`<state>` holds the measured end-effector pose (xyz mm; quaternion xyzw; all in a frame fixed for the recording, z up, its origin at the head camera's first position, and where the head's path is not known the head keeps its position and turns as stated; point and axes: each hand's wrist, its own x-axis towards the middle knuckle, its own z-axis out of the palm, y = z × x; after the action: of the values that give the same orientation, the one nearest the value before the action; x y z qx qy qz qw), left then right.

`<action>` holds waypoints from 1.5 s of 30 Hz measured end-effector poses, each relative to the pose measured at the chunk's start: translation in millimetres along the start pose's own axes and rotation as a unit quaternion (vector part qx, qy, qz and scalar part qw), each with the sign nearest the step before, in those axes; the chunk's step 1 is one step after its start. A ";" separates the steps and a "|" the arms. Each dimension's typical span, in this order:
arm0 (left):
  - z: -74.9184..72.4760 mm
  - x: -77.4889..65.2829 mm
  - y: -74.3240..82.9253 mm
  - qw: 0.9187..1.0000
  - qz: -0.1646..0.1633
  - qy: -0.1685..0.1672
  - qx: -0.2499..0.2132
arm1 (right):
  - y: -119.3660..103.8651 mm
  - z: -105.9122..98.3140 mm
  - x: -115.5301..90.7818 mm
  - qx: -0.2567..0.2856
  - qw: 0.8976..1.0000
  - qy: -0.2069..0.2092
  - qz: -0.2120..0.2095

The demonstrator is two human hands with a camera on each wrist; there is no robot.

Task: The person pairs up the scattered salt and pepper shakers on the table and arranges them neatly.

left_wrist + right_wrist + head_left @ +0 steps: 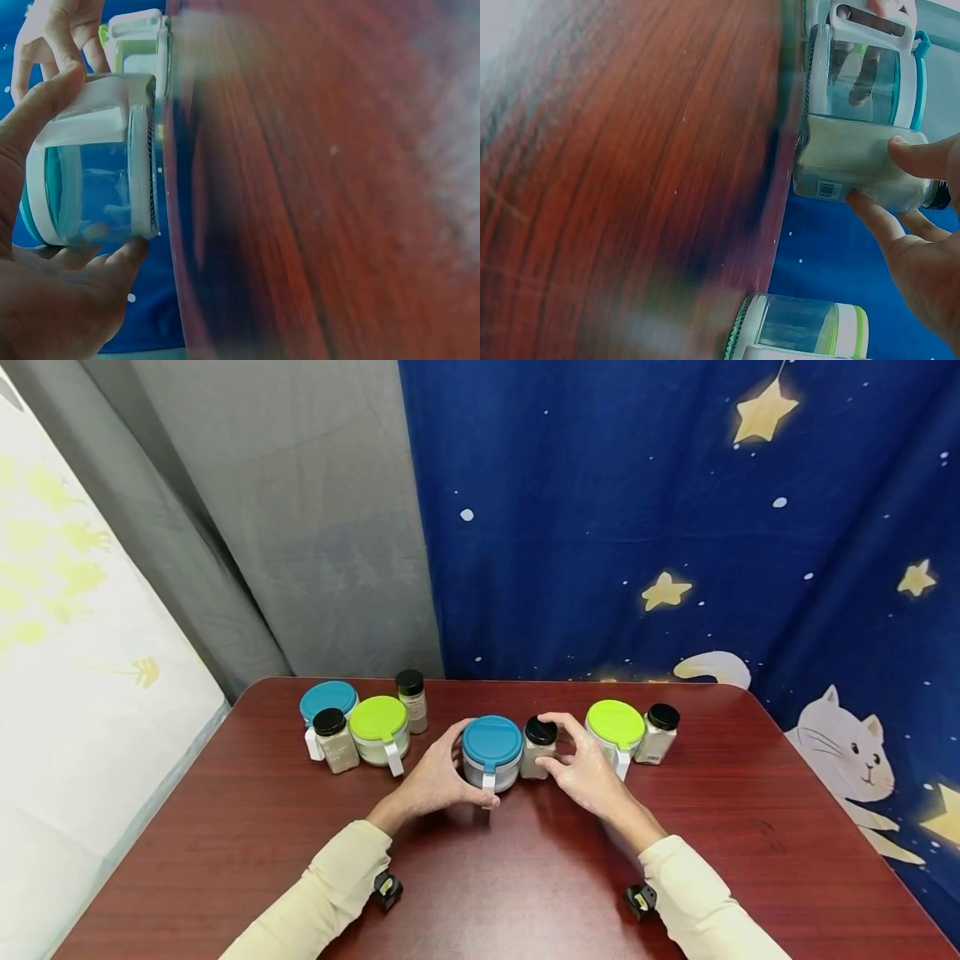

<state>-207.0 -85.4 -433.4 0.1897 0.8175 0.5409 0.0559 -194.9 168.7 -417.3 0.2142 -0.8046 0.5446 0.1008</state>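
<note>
Near the far edge of the table, my left hand (435,778) grips a clear glass jar with a blue lid (492,742). Its thumb lies by the white handle, and the fingers curl round the far side, as the left wrist view of the jar (97,180) also shows. Right beside it stands a square bottle with a black cap (534,763), full of pale powder. My right hand (590,779) holds this bottle between thumb and fingers. In the right wrist view a barcode label shows on the bottle (844,154), close against the blue-lidded jar (861,82).
Left of the hands are another blue-lidded jar (328,700), a green-lidded jar (379,720), a square black-capped bottle (339,752) and a round black-capped bottle (415,708). On the right are a green-lidded jar (615,725) and a black-capped bottle (656,742). Curtains hang behind the table (510,893).
</note>
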 end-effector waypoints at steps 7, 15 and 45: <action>1.4 10.8 -3.1 1.000 0.007 -0.005 -0.008 | 3.5 -4.5 5.9 -0.022 1.000 0.003 -0.006; 3.9 21.7 -8.3 1.000 0.011 -0.001 -0.002 | 9.4 -9.6 11.3 -0.059 0.998 -0.001 0.001; 7.8 42.1 -14.0 0.999 -0.014 -0.023 -0.020 | 28.0 -2.3 20.2 -0.060 0.997 -0.006 0.042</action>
<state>-247.0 -67.9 -444.4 0.1894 0.8074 0.5522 0.0859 -225.7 174.9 -431.7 0.1773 -0.8446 0.4979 0.0857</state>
